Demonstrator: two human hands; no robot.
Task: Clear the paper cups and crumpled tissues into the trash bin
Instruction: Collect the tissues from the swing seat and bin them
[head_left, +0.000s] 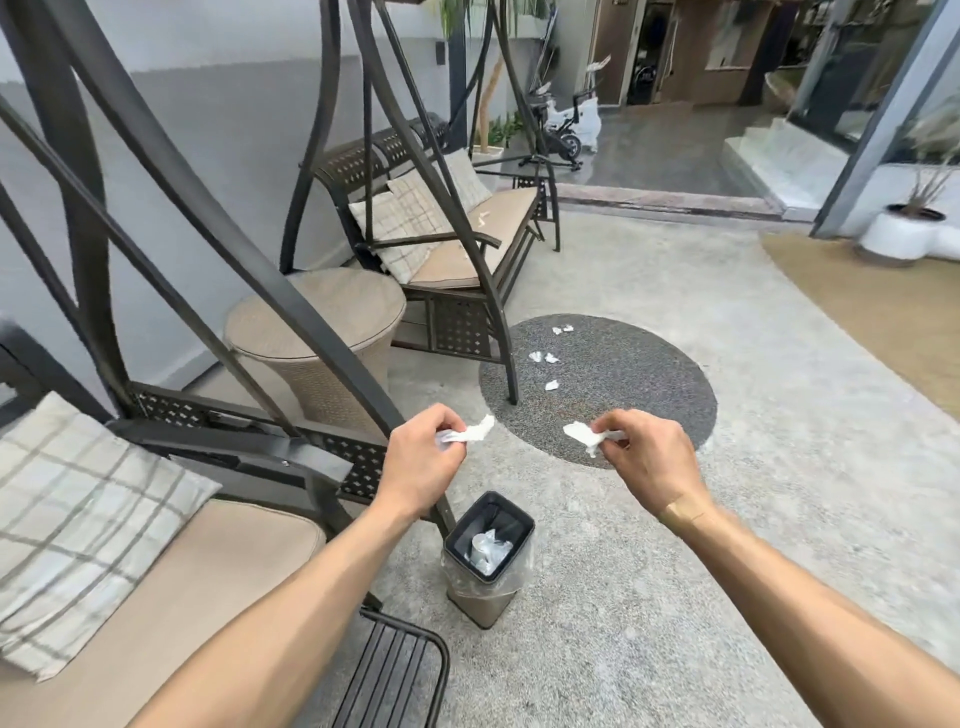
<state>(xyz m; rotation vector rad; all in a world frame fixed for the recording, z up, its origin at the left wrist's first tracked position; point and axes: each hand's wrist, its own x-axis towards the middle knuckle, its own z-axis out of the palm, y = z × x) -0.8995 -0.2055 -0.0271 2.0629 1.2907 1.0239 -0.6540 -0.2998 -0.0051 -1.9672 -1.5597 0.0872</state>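
My left hand (422, 460) grips a crumpled white tissue (475, 431) that sticks out to the right of the fingers. My right hand (647, 452) pinches a second crumpled tissue (582, 434). Both hands hover above and slightly beyond a small rectangular trash bin (522, 530) with a clear liner, standing on the concrete floor. White cups and tissues lie inside the bin. Several more crumpled tissues (551, 385) are scattered on the round dark mat (649, 384) ahead. More white scraps (482, 218) rest on the far swing bench seat.
A swing bench with plaid cushions (78, 499) is at my left, its dark frame (311, 338) crossing in front. A round wicker side table (322, 322) stands between it and a second swing bench (467, 249). An exercise bike (566, 130) and white planter (904, 234) are farther off.
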